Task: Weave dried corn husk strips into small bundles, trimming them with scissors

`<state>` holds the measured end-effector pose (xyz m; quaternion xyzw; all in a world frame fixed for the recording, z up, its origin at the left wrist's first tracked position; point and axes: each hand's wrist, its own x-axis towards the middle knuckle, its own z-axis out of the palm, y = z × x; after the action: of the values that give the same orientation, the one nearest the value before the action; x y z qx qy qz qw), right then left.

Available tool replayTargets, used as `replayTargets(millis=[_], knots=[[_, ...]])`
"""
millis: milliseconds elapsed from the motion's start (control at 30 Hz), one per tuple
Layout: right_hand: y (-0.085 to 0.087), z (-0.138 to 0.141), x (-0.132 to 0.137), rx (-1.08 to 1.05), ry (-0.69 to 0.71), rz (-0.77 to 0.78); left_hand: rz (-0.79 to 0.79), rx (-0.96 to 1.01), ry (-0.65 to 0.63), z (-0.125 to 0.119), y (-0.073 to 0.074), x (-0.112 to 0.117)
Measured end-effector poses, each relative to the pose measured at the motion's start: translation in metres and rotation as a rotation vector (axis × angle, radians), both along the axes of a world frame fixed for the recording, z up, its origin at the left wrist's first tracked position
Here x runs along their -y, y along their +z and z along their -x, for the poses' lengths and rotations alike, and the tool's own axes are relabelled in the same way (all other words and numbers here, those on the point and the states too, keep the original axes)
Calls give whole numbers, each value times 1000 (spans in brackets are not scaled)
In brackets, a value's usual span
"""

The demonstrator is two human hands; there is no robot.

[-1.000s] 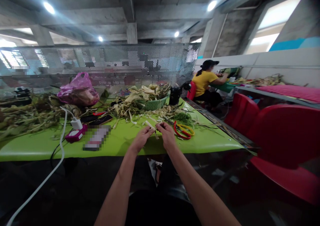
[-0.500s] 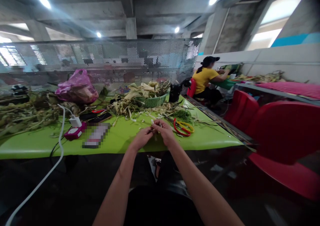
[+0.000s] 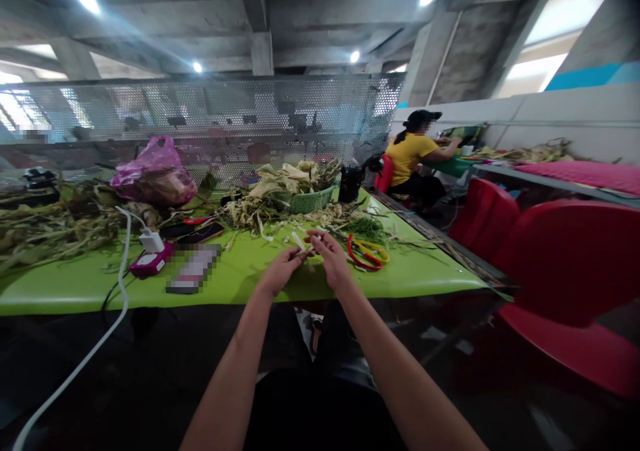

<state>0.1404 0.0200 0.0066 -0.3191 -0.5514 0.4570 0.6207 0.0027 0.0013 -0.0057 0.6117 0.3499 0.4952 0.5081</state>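
Note:
Over the green tabletop's front part, my left hand (image 3: 281,271) pinches a narrow pale strip of plant husk (image 3: 298,240), one end of which sticks up past the fingers. Close beside it, my right hand (image 3: 331,256) has its fingers closed on the same pale material, the fingertips almost meeting those of the left. How the strip runs between the hands is too small to make out. Pliers or scissors with red and yellow handles (image 3: 367,254) lie just right of my right hand. Pale scraps and a heap of dry husks (image 3: 250,214) lie beyond my fingers.
Dried leaves fill a green basket (image 3: 305,202) and pile up at left (image 3: 55,224), near a purple plastic bag (image 3: 153,174). A phone (image 3: 194,268), charger (image 3: 151,259) and white cable (image 3: 123,278) lie at left. Red chairs (image 3: 565,258) and a seated person (image 3: 413,151) are at right.
My hands have drawn slightly apart. More of the pale strip now shows above my left fingers, and its end points further left.

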Motion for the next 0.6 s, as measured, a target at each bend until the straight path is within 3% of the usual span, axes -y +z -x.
replayTargets(millis=[67, 233, 600], knots=[[1, 0, 0, 4, 34, 6, -1, 24, 56, 1, 3, 1], [-2, -1, 0, 15, 66, 8, -26, -19, 52, 2, 8, 5], [-8, 1, -4, -54, -80, 2, 25, 27, -34, -4, 2, 0]])
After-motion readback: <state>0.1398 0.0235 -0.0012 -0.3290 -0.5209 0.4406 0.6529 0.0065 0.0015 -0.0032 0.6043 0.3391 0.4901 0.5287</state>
